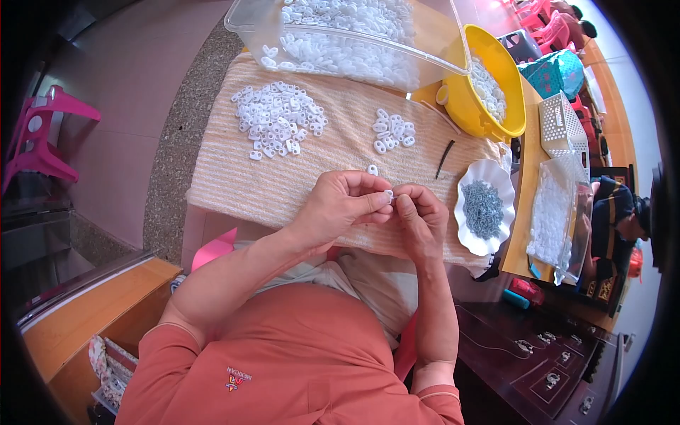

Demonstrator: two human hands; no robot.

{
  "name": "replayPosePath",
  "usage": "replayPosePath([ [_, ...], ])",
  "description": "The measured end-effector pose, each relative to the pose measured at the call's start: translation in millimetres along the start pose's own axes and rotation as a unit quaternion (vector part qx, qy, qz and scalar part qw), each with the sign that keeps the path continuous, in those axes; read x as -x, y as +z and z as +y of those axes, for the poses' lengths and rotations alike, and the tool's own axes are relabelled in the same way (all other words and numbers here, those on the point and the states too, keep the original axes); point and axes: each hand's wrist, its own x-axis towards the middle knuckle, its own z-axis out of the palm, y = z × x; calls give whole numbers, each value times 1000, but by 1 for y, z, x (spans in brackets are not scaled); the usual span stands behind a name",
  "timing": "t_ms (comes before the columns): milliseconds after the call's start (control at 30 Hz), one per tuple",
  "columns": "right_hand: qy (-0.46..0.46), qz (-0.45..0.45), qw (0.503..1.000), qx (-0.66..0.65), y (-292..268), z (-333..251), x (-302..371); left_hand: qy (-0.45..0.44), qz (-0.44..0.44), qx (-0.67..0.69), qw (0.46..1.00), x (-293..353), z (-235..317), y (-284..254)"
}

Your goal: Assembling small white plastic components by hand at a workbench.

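Over the near part of a striped towel (212,173), my left hand (340,202) pinches a small white plastic piece (388,193) between thumb and fingertips. My right hand (423,216) meets it there, thumb and forefinger closed at the piece's edge; what they grip is too small to make out. Just beyond my fingers lies one white two-holed oval piece (372,170). A large heap of white two-holed pieces (276,117) is at the left of the towel, and a smaller pile of oval ones (393,131) sits further right. Beside my right hand, small grey metal parts (483,210) fill a white scalloped dish (467,234).
A clear plastic bin (248,15) of white pieces stands at the far edge, next to a yellow basin (516,113) holding more. A thin black strip (445,159) lies on the towel. To the right are a white perforated basket (556,127) and a bag of white pieces (551,219).
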Motion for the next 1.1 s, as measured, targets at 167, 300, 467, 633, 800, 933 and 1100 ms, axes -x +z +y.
replayPosePath([
  [167, -7, 3, 1000, 30, 0, 0, 0, -7, 6, 5, 1000, 0, 0, 0],
  [300, -21, 9, 998, 50, 3, -1, 0, -8, 7, 9, 1000, 0, 1, 0],
  [467, -24, 9, 998, 60, 3, 1, 1, -13, 2, 14, 1000, 1, 0, 0],
  [633, -38, 15, 994, 97, 4, 1, 1, -4, 4, 11, 1000, 2, 0, 1],
  [800, -63, 7, 991, 115, 5, 0, 2, 4, 4, 1, 1000, 1, -1, 1],
  [933, -59, 16, 991, 120, 9, -2, 3, 11, 4, -8, 1000, 2, 1, 1],
  [1100, -46, 15, 992, 112, 9, -4, 4, 14, -1, -15, 1000, 1, -1, 2],
])
